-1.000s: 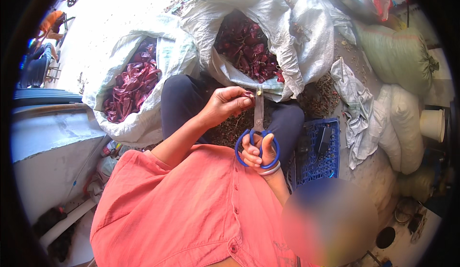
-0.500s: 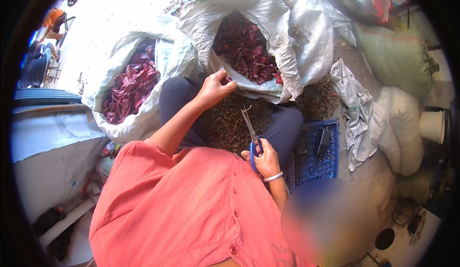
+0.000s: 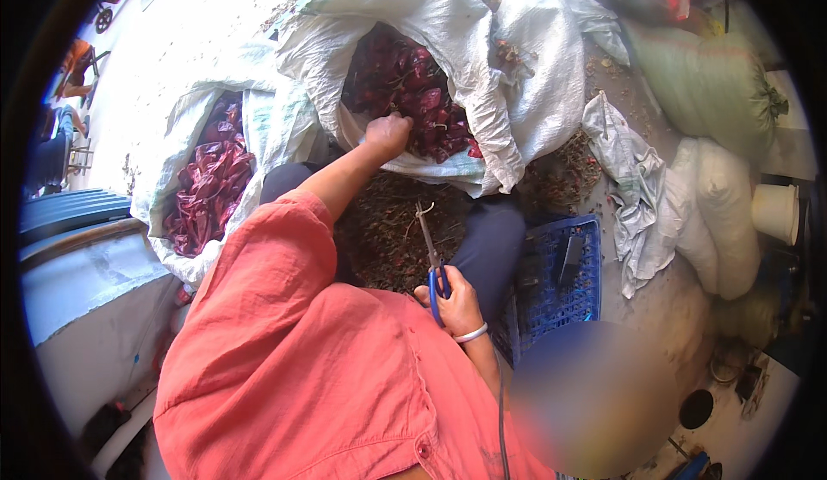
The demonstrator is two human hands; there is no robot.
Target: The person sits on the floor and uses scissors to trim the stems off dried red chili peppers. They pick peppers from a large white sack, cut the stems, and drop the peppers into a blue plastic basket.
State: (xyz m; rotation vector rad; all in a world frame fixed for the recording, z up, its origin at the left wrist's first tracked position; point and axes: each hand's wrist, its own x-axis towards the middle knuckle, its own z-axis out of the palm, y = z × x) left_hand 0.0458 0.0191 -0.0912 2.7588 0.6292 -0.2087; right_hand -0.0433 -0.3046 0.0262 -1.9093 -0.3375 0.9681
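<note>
My left hand (image 3: 389,134) reaches over the near rim of a white woven sack (image 3: 538,75) and its curled fingers are among the dried red chilies (image 3: 422,92) inside. What those fingers hold, if anything, I cannot make out. Low between my knees, my right hand (image 3: 458,305) grips a pair of scissors (image 3: 430,243) by its blue handles. Their blades point away from me and look nearly together, with a pale stem-like scrap at the tips. To the left, a second white sack (image 3: 280,122) stands open, filled with dark red dried chilies (image 3: 215,174).
Stem scraps (image 3: 392,213) cover the ground between my legs. Right of my knee sits a blue plastic crate (image 3: 586,264) with a dark flat object in it. Beyond lie a crumpled white sack (image 3: 624,170), full sacks (image 3: 724,230) and a white bucket (image 3: 775,213). People sit at far left.
My left hand has moved forward from the sack's near rim into its mouth among the chilies. My right hand with the scissors has shifted slightly, and the blades look closer together. The view has turned somewhat.
</note>
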